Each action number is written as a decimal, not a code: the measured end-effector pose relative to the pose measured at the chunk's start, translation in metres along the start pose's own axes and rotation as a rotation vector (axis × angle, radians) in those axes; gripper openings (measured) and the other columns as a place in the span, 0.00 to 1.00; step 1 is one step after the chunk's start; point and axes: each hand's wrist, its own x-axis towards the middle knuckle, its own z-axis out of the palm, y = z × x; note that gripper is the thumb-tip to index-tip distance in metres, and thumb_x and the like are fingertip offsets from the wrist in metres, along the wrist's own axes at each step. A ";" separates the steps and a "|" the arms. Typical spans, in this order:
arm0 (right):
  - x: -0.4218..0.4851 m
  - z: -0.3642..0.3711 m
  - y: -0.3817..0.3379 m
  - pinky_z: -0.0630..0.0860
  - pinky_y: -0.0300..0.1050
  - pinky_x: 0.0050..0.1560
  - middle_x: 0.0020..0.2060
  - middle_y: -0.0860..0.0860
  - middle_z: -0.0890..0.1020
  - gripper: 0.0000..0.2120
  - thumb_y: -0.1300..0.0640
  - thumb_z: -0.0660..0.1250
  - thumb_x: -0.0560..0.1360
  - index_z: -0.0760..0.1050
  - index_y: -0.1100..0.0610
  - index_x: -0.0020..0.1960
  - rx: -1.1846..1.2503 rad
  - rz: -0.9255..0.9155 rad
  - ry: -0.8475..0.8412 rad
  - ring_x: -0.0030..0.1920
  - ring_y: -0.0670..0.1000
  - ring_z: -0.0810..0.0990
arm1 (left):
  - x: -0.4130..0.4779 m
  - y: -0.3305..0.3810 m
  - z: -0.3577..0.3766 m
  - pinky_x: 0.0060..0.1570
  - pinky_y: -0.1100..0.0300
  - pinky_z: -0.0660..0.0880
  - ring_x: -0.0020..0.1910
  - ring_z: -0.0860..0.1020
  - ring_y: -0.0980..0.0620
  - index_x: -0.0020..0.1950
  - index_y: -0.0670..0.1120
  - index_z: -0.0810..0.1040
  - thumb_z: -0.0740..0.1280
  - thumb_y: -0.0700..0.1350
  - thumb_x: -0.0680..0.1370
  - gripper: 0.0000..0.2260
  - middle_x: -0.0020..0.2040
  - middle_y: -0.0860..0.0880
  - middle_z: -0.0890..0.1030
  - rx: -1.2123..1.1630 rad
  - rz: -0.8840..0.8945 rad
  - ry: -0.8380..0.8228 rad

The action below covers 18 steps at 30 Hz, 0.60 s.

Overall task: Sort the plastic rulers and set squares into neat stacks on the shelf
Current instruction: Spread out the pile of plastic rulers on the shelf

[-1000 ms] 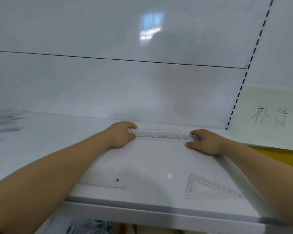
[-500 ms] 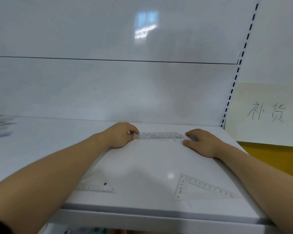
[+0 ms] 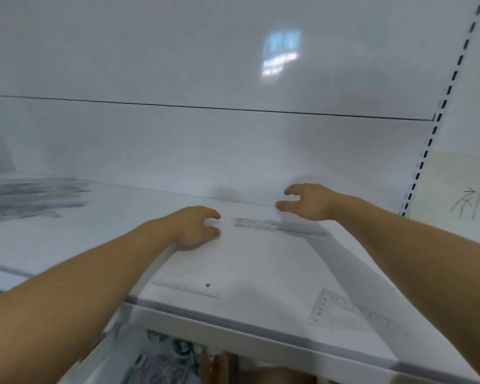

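Clear ruler lies on shelf just beside left grip, near right grip — both apart, empty

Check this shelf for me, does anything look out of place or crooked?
The left set square and right set square lie loose and apart near the front edge of the shelf, unstacked. The far-left ruler pile looks fanned unevenly, though blurred. The central rulers lie straight along the back wall.
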 end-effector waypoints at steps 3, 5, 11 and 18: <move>0.019 0.009 -0.057 0.58 0.49 0.72 0.74 0.49 0.63 0.34 0.32 0.57 0.74 0.62 0.49 0.73 0.022 -0.080 -0.021 0.73 0.52 0.61 | -0.030 -0.041 -0.012 0.68 0.57 0.61 0.70 0.65 0.50 0.72 0.56 0.65 0.62 0.57 0.78 0.22 0.74 0.53 0.63 -0.022 -0.079 0.023; 0.031 0.021 -0.101 0.58 0.48 0.71 0.73 0.48 0.64 0.33 0.32 0.58 0.73 0.63 0.48 0.73 0.032 -0.127 -0.045 0.73 0.51 0.62 | -0.052 -0.075 -0.022 0.68 0.56 0.61 0.71 0.65 0.50 0.72 0.56 0.65 0.62 0.57 0.78 0.22 0.74 0.53 0.63 -0.025 -0.134 0.044; 0.066 0.060 -0.251 0.61 0.47 0.70 0.73 0.48 0.64 0.34 0.31 0.59 0.72 0.62 0.47 0.73 0.062 -0.254 -0.117 0.72 0.51 0.63 | -0.119 -0.200 -0.060 0.67 0.56 0.63 0.69 0.67 0.50 0.71 0.56 0.66 0.62 0.57 0.78 0.22 0.74 0.54 0.64 -0.021 -0.294 0.110; 0.097 0.104 -0.404 0.61 0.47 0.70 0.73 0.48 0.64 0.34 0.32 0.58 0.74 0.61 0.48 0.74 0.059 -0.380 -0.160 0.72 0.52 0.63 | -0.186 -0.330 -0.099 0.66 0.56 0.63 0.69 0.67 0.49 0.70 0.53 0.68 0.64 0.56 0.77 0.23 0.73 0.51 0.65 -0.023 -0.392 0.167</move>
